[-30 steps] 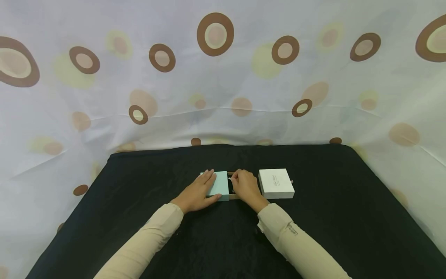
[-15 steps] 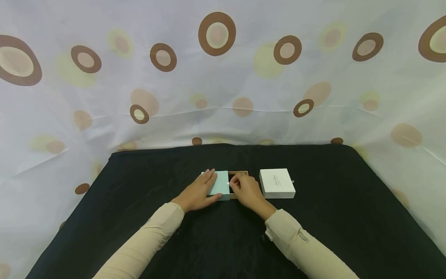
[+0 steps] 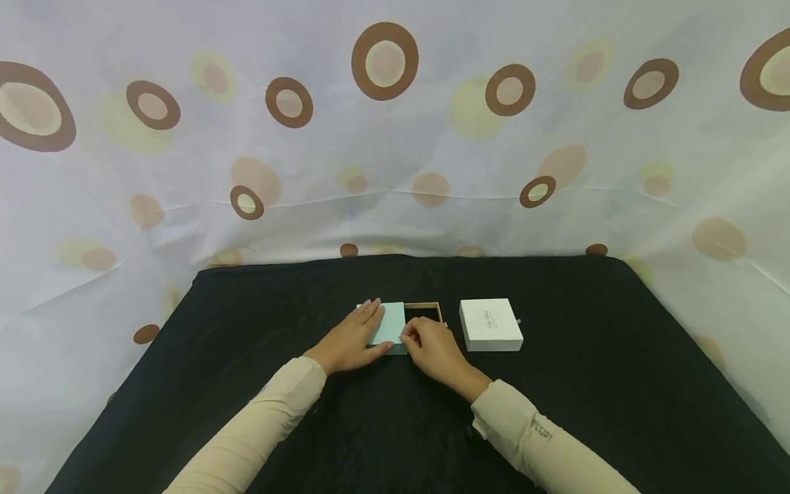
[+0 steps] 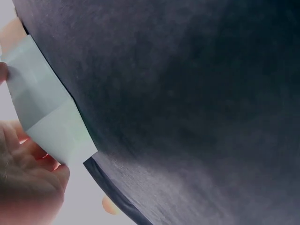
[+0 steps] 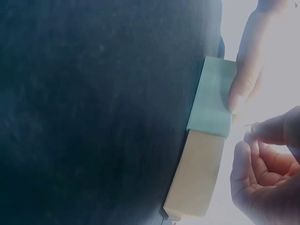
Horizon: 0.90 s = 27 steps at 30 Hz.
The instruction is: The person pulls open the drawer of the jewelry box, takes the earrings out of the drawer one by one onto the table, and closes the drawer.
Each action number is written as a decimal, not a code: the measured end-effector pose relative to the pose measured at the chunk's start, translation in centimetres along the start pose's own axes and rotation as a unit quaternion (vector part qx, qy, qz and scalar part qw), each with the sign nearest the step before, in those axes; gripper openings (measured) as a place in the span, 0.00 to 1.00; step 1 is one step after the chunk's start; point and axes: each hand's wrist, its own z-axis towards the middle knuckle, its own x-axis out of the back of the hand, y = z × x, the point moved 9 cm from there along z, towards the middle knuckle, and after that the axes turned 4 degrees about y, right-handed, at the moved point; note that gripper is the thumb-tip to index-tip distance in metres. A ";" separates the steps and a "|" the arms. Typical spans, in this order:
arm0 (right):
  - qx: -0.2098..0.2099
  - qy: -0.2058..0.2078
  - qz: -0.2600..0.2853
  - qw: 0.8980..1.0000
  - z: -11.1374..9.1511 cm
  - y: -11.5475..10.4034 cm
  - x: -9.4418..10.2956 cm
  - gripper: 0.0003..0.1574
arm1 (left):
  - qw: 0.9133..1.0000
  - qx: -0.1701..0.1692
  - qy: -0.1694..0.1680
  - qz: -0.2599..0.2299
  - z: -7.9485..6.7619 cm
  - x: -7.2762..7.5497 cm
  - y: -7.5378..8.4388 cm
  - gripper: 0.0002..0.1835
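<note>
A light blue slide box [image 3: 391, 322] lies on the black cloth, its tan drawer [image 5: 196, 173] pulled out to the right with a dark inside. My left hand [image 3: 348, 344] rests on the blue sleeve, fingers straight across the top and thumb along the front side. Over the drawer's near edge, my right hand [image 3: 435, 348] pinches a tiny earring between thumb and forefinger. Only the earring's thin post [image 5: 249, 125] shows at the fingertips in the right wrist view; the fingers hide the rest. In the left wrist view the sleeve's pale side [image 4: 56, 112] faces the camera.
A white lidded box [image 3: 491, 325] with small print and a little tab stands just right of the drawer. Black cloth [image 3: 395, 425] covers the table. Behind it hangs a white curtain [image 3: 432, 158] with brown and yellow circles.
My right hand has lifted the small star-shaped earring from the drawer and drawn it toward me, uncovering more of the dark inside. My left hand stays on the sleeve.
</note>
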 end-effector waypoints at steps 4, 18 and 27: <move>0.007 -0.007 0.000 1.000 -0.4 -0.3 -0.4 0.05 | 1.000 -0.002 -0.016 0.003 0.1 -0.3 -0.1 0.40; 0.058 -0.078 -0.006 0.995 -1.1 -2.0 -2.7 0.04 | 0.998 -0.042 -0.019 -0.034 -0.5 0.5 0.4 0.36; 0.077 -0.120 -0.026 0.989 -1.1 -2.7 -4.0 0.07 | 0.999 -0.032 -0.022 -0.014 -0.3 0.4 0.2 0.34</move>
